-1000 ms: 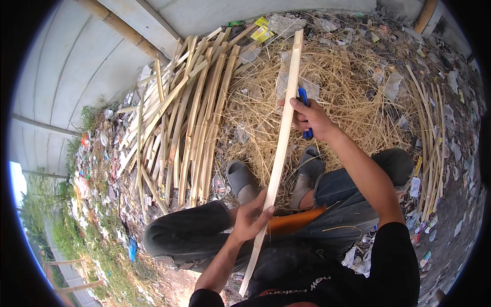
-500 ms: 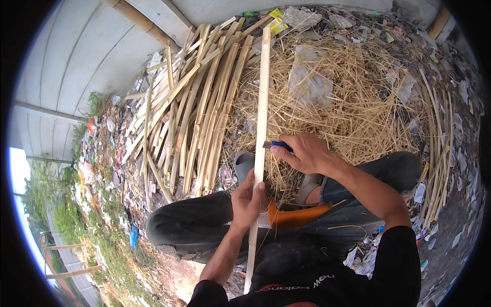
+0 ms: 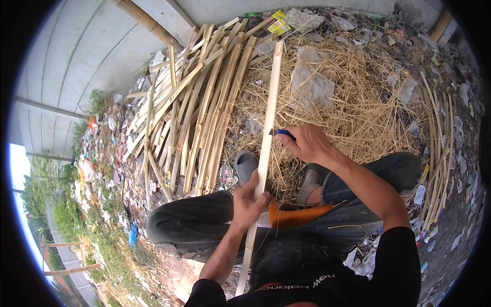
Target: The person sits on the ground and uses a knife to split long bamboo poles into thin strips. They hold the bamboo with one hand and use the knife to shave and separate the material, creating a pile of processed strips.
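Observation:
A long pale bamboo strip [image 3: 268,123] slants up from my lap, its far end over the straw. My left hand [image 3: 249,204] is wrapped round the strip below its middle, thumb on the right side. In my right hand [image 3: 309,145] is a knife with a blue handle [image 3: 284,133]; its dark blade meets the strip's right edge, above the left hand. Part of the handle is hidden in the fist. An orange piece [image 3: 299,216] with a pale end lies across my lap, below the strip's right side.
Many bamboo strips [image 3: 204,112] lie piled at the left. Thin shavings [image 3: 353,112] heap ahead and right, with a plastic sheet [image 3: 312,84] on them. Slender strips [image 3: 437,153] lie at the far right. A pale panel wall [image 3: 92,51] stands behind; litter covers the ground.
The strip's far end has tilted right and dropped a little nearer. My right hand with the knife has shifted slightly away and right along the strip; my left hand keeps its grip.

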The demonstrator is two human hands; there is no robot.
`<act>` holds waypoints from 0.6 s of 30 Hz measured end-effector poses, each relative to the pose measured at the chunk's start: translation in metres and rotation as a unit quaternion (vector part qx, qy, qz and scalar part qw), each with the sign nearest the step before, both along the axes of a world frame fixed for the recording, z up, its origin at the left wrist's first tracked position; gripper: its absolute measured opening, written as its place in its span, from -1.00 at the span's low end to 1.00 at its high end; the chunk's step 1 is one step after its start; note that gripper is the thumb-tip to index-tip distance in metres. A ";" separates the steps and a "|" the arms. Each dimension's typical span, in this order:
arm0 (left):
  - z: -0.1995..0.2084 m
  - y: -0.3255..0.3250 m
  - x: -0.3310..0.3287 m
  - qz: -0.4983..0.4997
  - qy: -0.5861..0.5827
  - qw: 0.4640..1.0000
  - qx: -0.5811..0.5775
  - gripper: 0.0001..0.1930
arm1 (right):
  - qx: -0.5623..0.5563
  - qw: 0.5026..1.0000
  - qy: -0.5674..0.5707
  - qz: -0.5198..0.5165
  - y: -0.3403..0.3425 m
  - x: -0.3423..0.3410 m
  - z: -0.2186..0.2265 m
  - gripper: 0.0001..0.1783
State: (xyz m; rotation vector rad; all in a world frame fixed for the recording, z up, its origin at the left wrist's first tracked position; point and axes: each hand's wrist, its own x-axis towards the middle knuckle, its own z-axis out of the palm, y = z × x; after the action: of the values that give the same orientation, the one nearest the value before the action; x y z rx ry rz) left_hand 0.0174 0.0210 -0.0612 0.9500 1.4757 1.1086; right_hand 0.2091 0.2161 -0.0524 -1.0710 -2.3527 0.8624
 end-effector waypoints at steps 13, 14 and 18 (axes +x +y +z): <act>-0.006 -0.013 0.003 -0.094 0.046 0.994 -0.009 -0.34 | -0.023 0.985 0.006 -0.168 0.071 0.046 -0.017 -0.29; 0.001 -0.013 0.005 -0.123 0.065 0.990 -0.011 -0.33 | -0.041 0.970 -0.008 -0.239 0.095 0.064 -0.024 -0.28; -0.005 -0.013 0.009 -0.154 0.102 0.983 0.002 -0.29 | 0.061 0.957 -0.009 -0.284 0.124 0.109 -0.035 -0.25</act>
State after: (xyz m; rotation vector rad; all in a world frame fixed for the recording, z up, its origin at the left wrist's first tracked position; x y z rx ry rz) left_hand 0.0269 0.0083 -0.0664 1.2783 1.4270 0.8074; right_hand 0.3183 0.3399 -0.0875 -1.5876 -1.9088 0.4847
